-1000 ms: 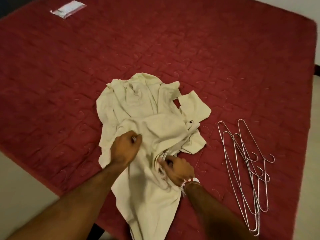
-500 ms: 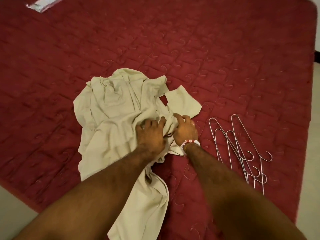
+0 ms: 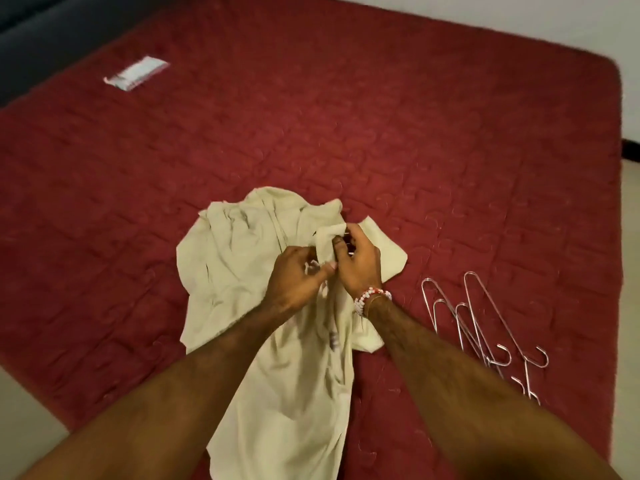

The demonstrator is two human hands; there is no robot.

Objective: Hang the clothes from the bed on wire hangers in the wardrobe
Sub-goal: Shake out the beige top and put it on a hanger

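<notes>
A crumpled cream garment (image 3: 239,271) lies on the red quilted bed (image 3: 415,150), its lower part trailing over the near edge. My left hand (image 3: 298,282) and my right hand (image 3: 356,261) meet over its middle, and each pinches a raised fold of the cream cloth. A beaded bracelet circles my right wrist. Several wire hangers (image 3: 478,327) lie in a loose bundle on the bed to the right of my right forearm, hooks toward me. The wardrobe is out of view.
A small white packet (image 3: 136,72) lies far back on the left of the bed. Pale floor shows at the lower left and along the right side. A white wall runs behind the bed.
Both hands have moved from the garment's lower part up to its middle, come together, and lifted a fold of cloth between them. The camera has tilted up.
</notes>
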